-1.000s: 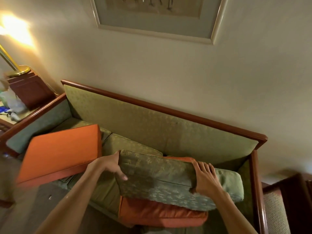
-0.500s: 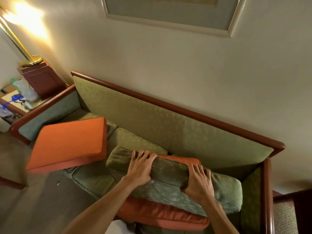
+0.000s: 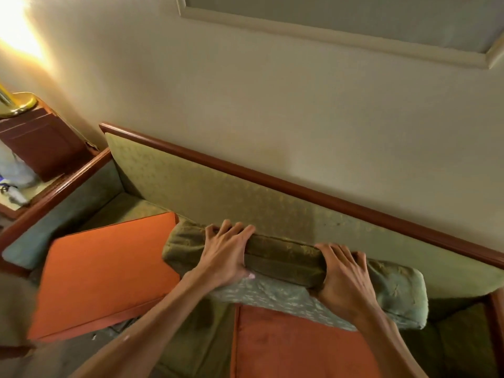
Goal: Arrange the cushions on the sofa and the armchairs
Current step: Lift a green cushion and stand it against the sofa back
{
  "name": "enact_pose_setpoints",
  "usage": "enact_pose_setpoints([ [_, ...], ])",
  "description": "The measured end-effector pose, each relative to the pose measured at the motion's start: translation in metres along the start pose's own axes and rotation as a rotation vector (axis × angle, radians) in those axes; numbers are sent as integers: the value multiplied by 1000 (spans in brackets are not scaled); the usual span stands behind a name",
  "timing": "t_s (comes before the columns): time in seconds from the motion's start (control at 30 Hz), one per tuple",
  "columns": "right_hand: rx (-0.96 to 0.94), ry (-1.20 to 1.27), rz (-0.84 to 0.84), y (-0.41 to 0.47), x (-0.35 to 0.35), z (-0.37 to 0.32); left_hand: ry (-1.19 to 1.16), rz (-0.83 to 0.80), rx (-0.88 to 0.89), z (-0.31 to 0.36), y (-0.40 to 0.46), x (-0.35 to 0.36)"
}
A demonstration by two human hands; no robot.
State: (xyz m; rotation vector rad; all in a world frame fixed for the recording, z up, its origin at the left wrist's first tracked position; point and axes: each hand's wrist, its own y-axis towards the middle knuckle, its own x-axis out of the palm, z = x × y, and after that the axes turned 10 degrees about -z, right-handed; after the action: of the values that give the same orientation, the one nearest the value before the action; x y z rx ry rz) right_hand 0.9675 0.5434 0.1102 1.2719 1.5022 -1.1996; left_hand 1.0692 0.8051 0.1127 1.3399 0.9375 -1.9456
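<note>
A green patterned cushion (image 3: 286, 260) stands on its long edge against the green backrest of the wood-framed sofa (image 3: 245, 192). My left hand (image 3: 226, 252) grips its top edge near the left end. My right hand (image 3: 343, 279) grips the same edge further right. Below it, on the seat, lies an orange cushion (image 3: 294, 345), partly hidden by my arms. A second orange cushion (image 3: 103, 274) lies tilted over the sofa's left seat and juts out past the front edge.
A wooden side table (image 3: 41, 148) with a brass lamp base (image 3: 16, 105) stands left of the sofa. A framed picture (image 3: 354, 31) hangs on the wall above. The sofa's right armrest (image 3: 495, 317) is at the frame's right edge.
Both hands have raised the green cushion from lying flat on the orange one to standing against the backrest. My left hand has shifted from the cushion's end to its top edge.
</note>
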Motion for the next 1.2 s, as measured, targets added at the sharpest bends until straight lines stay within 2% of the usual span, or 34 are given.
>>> enact_pose_setpoints([
  [0.13, 25, 30, 65, 58, -6, -27, 58, 57, 45, -53, 43, -34],
  [0.27, 68, 63, 54, 129, 8, -40, 81, 2, 58, -103, 101, -48],
  [0.47, 210, 120, -240, 235, 105, -25, 43, -236, 16, -177, 206, 29],
  [0.57, 337, 27, -299, 287, 130, -10, 97, -219, -43, -198, 255, 63],
  [0.63, 355, 9, -382, 314, 130, 6, 110, -264, -50, -203, 281, 65],
  [0.83, 350, -21, -413, 320, 142, 14, 126, -226, -67, -211, 294, 85],
  [1.2, 347, 101, -467, 308, 128, 10, 102, -233, -145, -191, 277, 78],
])
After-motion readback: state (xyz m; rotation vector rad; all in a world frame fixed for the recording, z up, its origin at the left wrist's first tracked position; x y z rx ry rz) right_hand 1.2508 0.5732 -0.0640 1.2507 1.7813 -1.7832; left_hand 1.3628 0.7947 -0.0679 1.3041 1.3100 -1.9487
